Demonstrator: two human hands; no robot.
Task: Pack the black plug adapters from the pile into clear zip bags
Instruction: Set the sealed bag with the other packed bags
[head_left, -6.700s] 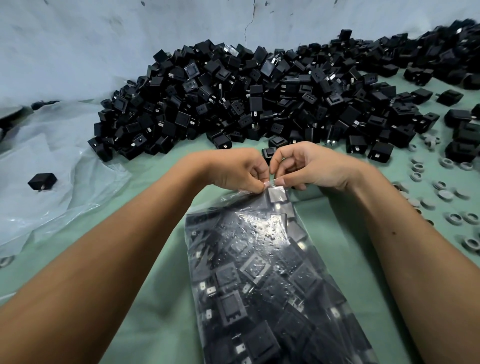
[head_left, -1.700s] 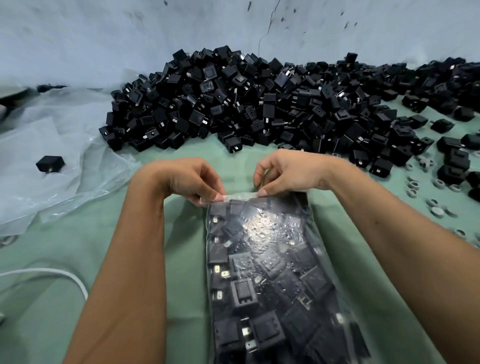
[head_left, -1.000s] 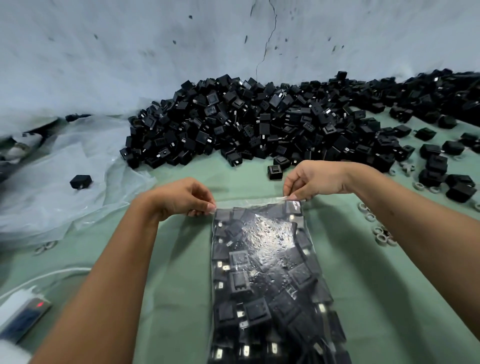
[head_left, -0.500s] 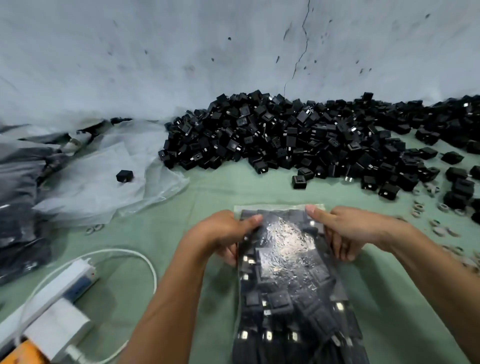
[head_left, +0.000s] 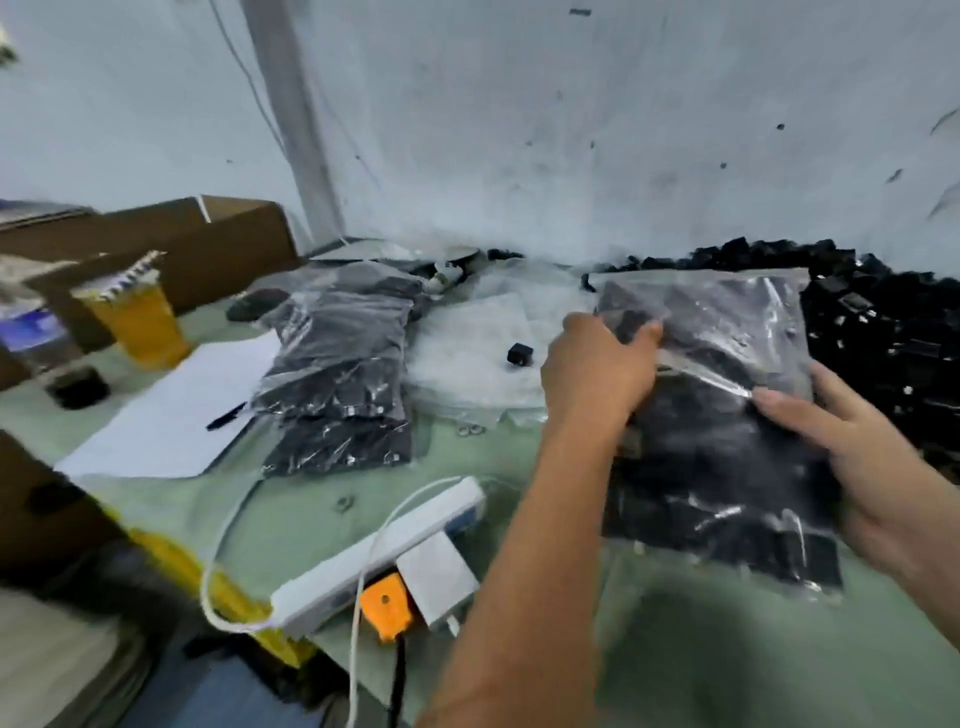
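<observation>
A clear zip bag (head_left: 722, 431) packed full of black plug adapters is lifted off the green table (head_left: 291, 514), tilted up toward me. My left hand (head_left: 597, 379) grips its left edge near the top, thumb over the front. My right hand (head_left: 862, 457) holds the right side, fingers spread across the plastic. The pile of loose black adapters (head_left: 893, 332) lies behind the bag at the right. Filled bags (head_left: 337, 364) are stacked at the left. One loose adapter (head_left: 521, 355) sits on empty clear bags (head_left: 467, 353).
A white power strip (head_left: 379, 561) with cable, a white plug block and an orange plug lie at the table's near edge. A white sheet (head_left: 171, 410) with a pen, a yellow cup (head_left: 137, 317) and cardboard boxes (head_left: 171, 244) stand at the left. The wall is close behind.
Both hands moved from the bag's zip edge to its sides and lifted the filled bag off the table. The view has swung left, showing the stacked bags, paper and boxes.
</observation>
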